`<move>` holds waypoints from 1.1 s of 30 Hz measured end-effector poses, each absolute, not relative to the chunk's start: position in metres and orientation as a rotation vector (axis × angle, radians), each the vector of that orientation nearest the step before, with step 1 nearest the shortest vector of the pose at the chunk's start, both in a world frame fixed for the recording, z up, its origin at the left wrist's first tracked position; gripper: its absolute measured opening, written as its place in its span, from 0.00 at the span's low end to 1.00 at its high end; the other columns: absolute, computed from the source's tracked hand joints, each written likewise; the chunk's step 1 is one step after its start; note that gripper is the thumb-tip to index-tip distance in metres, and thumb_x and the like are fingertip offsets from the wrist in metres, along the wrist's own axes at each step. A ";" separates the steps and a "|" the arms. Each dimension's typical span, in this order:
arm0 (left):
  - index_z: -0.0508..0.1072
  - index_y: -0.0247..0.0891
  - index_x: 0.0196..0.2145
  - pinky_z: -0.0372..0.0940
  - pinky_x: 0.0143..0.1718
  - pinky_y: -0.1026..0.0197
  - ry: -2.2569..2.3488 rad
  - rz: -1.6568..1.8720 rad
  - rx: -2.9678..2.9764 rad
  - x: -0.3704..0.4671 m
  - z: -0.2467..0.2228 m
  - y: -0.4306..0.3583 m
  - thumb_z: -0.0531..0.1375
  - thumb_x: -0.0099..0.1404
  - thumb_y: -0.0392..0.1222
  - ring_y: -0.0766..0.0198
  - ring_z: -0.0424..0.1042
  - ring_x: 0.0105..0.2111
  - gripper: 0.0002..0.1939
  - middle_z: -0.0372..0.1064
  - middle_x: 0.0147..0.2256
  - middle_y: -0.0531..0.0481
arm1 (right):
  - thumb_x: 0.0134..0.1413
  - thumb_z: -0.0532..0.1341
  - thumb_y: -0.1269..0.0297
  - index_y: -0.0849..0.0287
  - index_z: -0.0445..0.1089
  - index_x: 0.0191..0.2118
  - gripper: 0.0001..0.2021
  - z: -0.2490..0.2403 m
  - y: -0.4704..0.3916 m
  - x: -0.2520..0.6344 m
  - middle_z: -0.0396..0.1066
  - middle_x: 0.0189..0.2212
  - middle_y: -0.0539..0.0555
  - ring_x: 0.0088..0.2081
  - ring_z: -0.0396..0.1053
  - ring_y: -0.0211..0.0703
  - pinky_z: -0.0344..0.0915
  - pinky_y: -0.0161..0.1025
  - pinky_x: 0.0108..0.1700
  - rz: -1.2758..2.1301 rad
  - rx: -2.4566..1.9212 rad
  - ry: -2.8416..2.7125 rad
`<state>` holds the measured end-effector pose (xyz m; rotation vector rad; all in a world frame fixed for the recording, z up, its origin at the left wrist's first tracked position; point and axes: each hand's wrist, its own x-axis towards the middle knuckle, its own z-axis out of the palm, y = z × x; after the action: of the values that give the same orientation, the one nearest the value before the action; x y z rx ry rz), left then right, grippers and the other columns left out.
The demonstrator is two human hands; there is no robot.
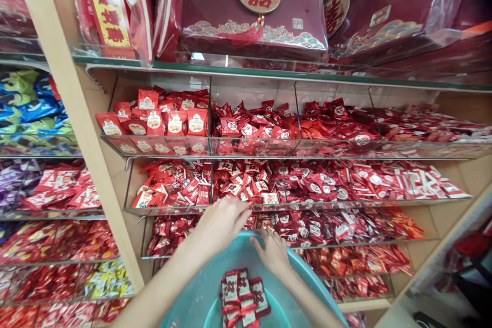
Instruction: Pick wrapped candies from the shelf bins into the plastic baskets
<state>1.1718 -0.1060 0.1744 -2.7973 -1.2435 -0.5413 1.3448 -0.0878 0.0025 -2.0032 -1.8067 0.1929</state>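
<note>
My left hand (225, 220) is at the front edge of a shelf bin of red wrapped sweets (246, 179), back of the hand up. Its fingers are bent and close together, pointing right; anything inside them is hidden. Lower and to the right, my right hand (273, 252) crosses the far rim of a teal plastic basket (198, 284), thumb apart from the fingers. Its fingertips are near the sweets on the shelf below (307, 228). Inside the basket lies a small pile of red packets with pale labels (243, 294).
Glass-fronted shelves (253, 146) hold divided bins of red packets. Dark red gift boxes (249, 10) stand on the glass shelf above. A pale wooden upright (73, 97) separates the left shelves, which hold blue, green, purple and yellow packets. Another wooden post (434, 251) slants at the right.
</note>
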 end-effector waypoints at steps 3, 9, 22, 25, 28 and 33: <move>0.72 0.34 0.39 0.64 0.42 0.57 -1.178 -0.449 -2.546 1.189 0.201 -0.073 0.45 0.68 0.35 0.56 0.69 0.42 0.16 0.70 0.40 0.41 | 0.60 0.48 0.51 0.55 0.66 0.52 0.21 0.000 -0.088 1.344 0.65 0.53 0.58 0.54 0.61 0.56 0.55 0.50 0.52 0.200 -2.013 -1.807; 0.70 0.32 0.48 0.63 0.44 0.54 -1.331 -0.241 -2.312 1.206 0.203 -0.004 0.48 0.65 0.28 0.53 0.70 0.45 0.18 0.72 0.43 0.35 | 0.59 0.49 0.52 0.55 0.66 0.52 0.21 0.000 -0.094 1.347 0.67 0.52 0.58 0.53 0.62 0.56 0.55 0.51 0.52 0.209 -2.038 -1.808; 0.71 0.31 0.47 0.63 0.45 0.54 -1.304 -0.253 -2.247 1.212 0.210 0.013 0.49 0.63 0.25 0.54 0.73 0.40 0.18 0.73 0.40 0.35 | 0.59 0.49 0.50 0.55 0.68 0.52 0.22 0.009 -0.092 1.345 0.66 0.54 0.58 0.54 0.61 0.57 0.55 0.54 0.53 0.310 -1.973 -1.802; 0.70 0.32 0.48 0.64 0.41 0.56 -1.224 -0.227 -2.261 1.212 0.205 0.003 0.50 0.64 0.26 0.55 0.73 0.40 0.17 0.72 0.40 0.36 | 0.59 0.48 0.50 0.54 0.68 0.52 0.22 0.009 -0.091 1.347 0.66 0.54 0.58 0.54 0.62 0.56 0.55 0.53 0.53 0.328 -1.984 -1.802; 0.67 0.32 0.51 0.63 0.42 0.54 -1.038 -0.311 -2.219 1.211 0.202 -0.018 0.49 0.65 0.27 0.55 0.71 0.42 0.18 0.70 0.42 0.36 | 0.60 0.48 0.49 0.52 0.68 0.51 0.22 0.012 -0.091 1.348 0.67 0.53 0.57 0.53 0.63 0.55 0.56 0.50 0.52 0.322 -1.985 -1.815; 0.57 0.30 0.58 0.58 0.50 0.52 -0.734 -0.393 -2.244 1.197 0.189 -0.083 0.48 0.65 0.27 0.55 0.65 0.47 0.23 0.66 0.45 0.38 | 0.61 0.47 0.51 0.50 0.68 0.52 0.20 0.022 -0.094 1.351 0.70 0.50 0.56 0.51 0.65 0.52 0.58 0.46 0.50 0.336 -1.995 -1.834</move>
<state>1.1967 -0.0829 0.1892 -2.2442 -0.7336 -0.3926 1.3508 -0.0937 0.0219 -1.9952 -1.8339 0.3363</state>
